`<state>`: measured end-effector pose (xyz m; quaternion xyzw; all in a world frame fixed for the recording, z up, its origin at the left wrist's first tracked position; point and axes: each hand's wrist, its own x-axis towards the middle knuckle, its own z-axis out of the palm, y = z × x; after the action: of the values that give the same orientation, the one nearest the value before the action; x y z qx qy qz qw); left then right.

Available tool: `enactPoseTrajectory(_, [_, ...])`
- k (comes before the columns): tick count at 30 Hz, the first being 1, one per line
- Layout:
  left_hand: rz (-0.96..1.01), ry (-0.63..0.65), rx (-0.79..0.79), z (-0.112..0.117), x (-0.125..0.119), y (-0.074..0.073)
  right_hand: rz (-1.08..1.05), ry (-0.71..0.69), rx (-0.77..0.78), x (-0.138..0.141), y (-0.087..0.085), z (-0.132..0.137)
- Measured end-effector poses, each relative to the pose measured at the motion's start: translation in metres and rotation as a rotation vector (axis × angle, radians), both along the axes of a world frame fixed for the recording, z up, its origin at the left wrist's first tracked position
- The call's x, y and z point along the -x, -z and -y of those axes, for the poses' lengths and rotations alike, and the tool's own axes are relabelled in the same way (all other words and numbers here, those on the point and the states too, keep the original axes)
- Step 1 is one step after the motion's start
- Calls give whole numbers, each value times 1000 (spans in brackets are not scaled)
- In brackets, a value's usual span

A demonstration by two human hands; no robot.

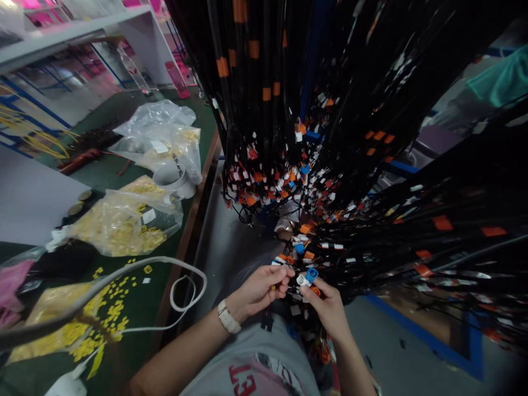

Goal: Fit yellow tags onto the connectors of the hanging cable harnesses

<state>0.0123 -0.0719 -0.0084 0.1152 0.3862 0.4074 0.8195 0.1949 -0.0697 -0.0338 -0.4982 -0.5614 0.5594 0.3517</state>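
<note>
Head view, starting at 9 o'clock: green table (142, 300) strewn with loose yellow tabs (111, 316), with more of them packed in a clear bag (119, 223) toward 10 o'clock. Just beyond that bag, a white cup (173, 179), and behind it 2 more crumpled plastic bags (160, 132). White cable (173, 259) looping across the table edge at 8 o'clock.

Lower centre, at 6 o'clock: grey shirt (256, 352) with red lettering, and 2 bare forearms reaching up from it. White watch (228, 317) on the left wrist. Left hand (259, 289) closed in a pinch, thumb and fingertips gripping a small yellow piece (273, 287). Just right of it, almost touching, right hand (328, 308) with thumb and forefinger clamped on a white connector (302, 280), a blue connector (312, 273) sitting right against it at 1 o'clock. Both hands level, just below the middle of the frame.

Above the hands, from 11 o'clock round to 3 o'clock: dense black wire harness (289, 110) hanging down, banded with orange tape (223, 67), ending in a cluster of white, orange and blue plugs (280, 187) just over the fingers.

Far right, at 2 o'clock: teal sleeve (501, 82) of another person, well apart from the hands.
</note>
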Motion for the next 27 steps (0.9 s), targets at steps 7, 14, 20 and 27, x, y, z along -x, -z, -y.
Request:
enactPoseTrajectory(7, [5,14,-39,1,2,-1,-21,6,8,-1,4,1])
enactPoseTrajectory(14, [-54,17,-17,1,0,-4,-22,19,-10,-1,3,1])
enactPoseTrajectory(20, [-64,6,11,2,-2,-1,-20,15,-1,0,-1,1])
enactPoseTrajectory(27, [-125,16,-29,0,-6,-1,-18,11,0,-1,-4,0])
